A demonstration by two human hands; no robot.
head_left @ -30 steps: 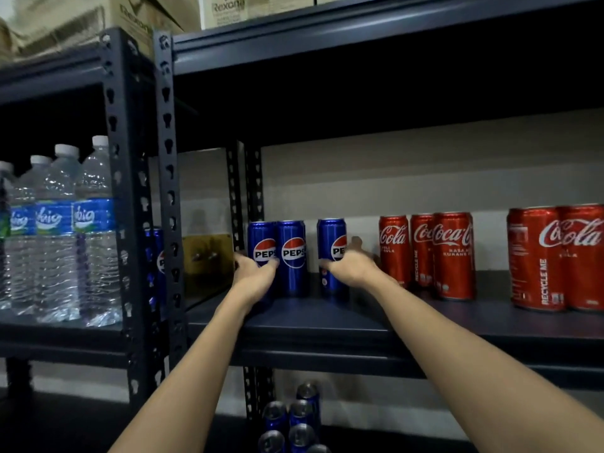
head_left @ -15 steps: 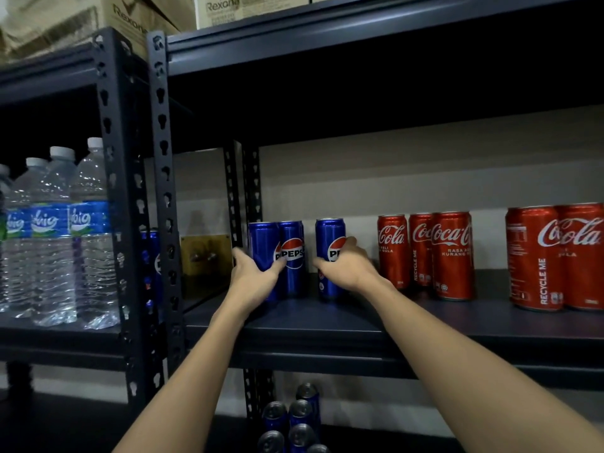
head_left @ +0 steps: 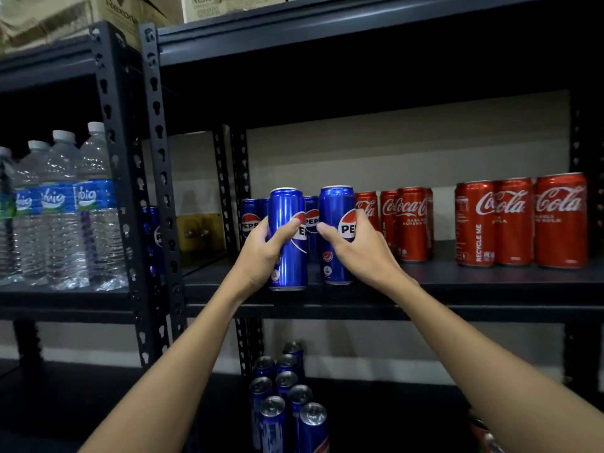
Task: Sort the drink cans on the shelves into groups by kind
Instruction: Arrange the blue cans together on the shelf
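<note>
My left hand [head_left: 261, 253] grips a blue Pepsi can [head_left: 287, 243] near the front edge of the dark middle shelf [head_left: 457, 279]. My right hand [head_left: 356, 253] grips a second blue Pepsi can [head_left: 336, 210] just to its right. Two more Pepsi cans [head_left: 250, 217] stand behind them at the back. To the right stand a group of red Coca-Cola cans [head_left: 408, 223] and a second red group of three [head_left: 519, 220] further right.
Several blue cans [head_left: 284, 397] stand on the lower shelf below. Water bottles [head_left: 65, 207] fill the left rack, past two perforated black uprights [head_left: 157, 178]. Another blue can [head_left: 153, 233] shows behind the uprights. Cardboard boxes [head_left: 124, 14] sit on top.
Both hands have pulled their Pepsi cans forward from the back row toward the shelf's front edge. The view has moved closer and shifted right.
</note>
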